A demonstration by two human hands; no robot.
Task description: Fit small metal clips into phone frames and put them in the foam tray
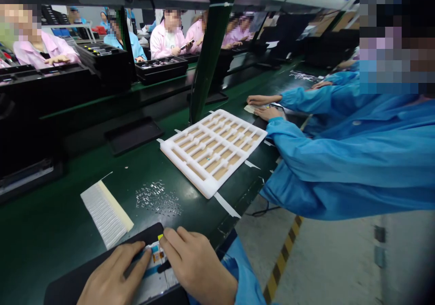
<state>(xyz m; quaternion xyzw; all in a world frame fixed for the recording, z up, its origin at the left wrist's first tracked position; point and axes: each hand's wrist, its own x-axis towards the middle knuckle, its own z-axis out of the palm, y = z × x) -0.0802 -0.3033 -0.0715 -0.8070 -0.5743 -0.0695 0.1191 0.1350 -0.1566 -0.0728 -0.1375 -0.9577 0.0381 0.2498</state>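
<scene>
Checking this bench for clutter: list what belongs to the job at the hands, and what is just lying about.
At the hands: left hand, right hand, printed white-and-blue part, black mat.

Lying about: white foam tray, scattered small metal pieces, white ribbed pad.

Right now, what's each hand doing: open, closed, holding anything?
Left hand: curled against the white flat part; grip cannot be told.
Right hand: curled beside it; grip cannot be told.

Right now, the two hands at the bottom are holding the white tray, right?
No, not the tray: the head view shows the left hand and right hand on a small white-and-blue part. The white tray lies apart from them.
</scene>
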